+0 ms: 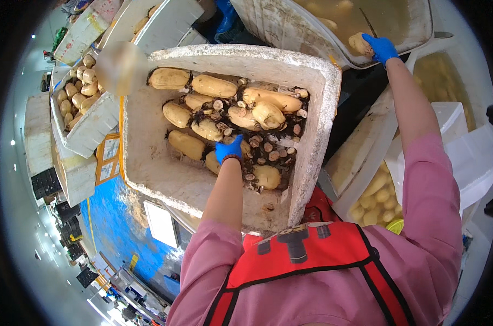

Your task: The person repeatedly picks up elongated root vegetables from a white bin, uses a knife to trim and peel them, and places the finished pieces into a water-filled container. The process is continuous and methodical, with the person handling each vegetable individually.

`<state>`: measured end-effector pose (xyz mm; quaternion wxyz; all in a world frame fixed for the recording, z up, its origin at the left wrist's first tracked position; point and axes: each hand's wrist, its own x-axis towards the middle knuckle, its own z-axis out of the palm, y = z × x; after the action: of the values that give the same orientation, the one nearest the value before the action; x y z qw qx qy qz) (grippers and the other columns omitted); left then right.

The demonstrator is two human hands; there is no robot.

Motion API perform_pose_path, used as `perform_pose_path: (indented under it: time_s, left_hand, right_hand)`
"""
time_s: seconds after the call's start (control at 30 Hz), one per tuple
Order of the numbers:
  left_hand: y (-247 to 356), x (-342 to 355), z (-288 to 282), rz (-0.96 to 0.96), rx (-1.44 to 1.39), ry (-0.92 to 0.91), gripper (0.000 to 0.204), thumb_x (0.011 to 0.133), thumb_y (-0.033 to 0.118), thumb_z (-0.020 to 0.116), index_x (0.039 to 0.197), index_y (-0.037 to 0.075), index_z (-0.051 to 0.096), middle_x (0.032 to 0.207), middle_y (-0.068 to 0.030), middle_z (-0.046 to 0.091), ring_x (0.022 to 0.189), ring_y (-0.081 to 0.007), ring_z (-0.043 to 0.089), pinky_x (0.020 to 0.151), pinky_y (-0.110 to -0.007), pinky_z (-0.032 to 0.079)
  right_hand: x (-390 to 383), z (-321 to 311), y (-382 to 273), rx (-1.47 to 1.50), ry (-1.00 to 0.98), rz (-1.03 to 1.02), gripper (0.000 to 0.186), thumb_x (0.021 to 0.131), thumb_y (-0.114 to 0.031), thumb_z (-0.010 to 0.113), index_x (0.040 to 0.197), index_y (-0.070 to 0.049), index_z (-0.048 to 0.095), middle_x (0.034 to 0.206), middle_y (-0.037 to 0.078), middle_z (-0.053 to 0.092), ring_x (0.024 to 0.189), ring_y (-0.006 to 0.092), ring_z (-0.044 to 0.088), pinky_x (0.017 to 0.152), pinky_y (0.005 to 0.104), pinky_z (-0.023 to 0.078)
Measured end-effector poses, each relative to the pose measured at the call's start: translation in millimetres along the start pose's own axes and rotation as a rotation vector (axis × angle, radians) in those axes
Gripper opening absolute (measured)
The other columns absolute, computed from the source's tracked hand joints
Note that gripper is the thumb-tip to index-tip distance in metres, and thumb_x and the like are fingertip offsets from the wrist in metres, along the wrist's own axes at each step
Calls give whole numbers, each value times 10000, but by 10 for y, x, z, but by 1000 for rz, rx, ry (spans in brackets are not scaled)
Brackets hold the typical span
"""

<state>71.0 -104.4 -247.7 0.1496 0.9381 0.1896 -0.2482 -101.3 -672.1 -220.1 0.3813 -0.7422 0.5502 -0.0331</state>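
The left hand (228,149) is gripping a lotus root (216,162) in the foam box (317,108) (white, crumbling); far right, the right hand (381,49) is clasping another root (359,43).

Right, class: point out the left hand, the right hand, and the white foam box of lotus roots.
left hand (228,149), head view, back of the blue glove.
right hand (380,48), head view, middle of the blue glove.
white foam box (241,55), head view, far rim.
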Motion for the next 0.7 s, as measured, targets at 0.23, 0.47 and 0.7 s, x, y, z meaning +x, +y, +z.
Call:
perform_pose_path:
  time_s: [0.23, 0.47, 0.7]
  left_hand:
    - [146, -117, -33, 6, 198, -205, 1230, 583, 541, 835, 1465, 42, 137, 1359, -227, 466, 1215, -331, 509, 987, -429, 457]
    - [-94, 143, -132, -55, -431, -361, 1051, 606, 338, 864, 1419, 24, 276, 1349, -203, 481, 1220, -330, 488, 986, -430, 448]
    - [52, -590, -1084, 7, -1656, -1078, 580, 756, 395, 673, 1240, 113, 522, 1192, -103, 580, 1090, -305, 556, 862, -459, 499]
  right_hand:
    - [201, 293, 14, -303, 72, -217, 603, 785, -553, 648, 779, 50, 656, 658, 151, 612, 620, 234, 605, 548, 373, 479]
    - [-836, 328, -182, 526, -32, -114, 360, 833, -417, 655, 811, -58, 658, 668, 50, 590, 494, 117, 467, 453, 268, 371]
    - [-2557, 60, -1030, 756, -122, -386, 340, 908, -290, 584, 1134, -44, 643, 855, 39, 668, 567, 68, 478, 504, 209, 394]
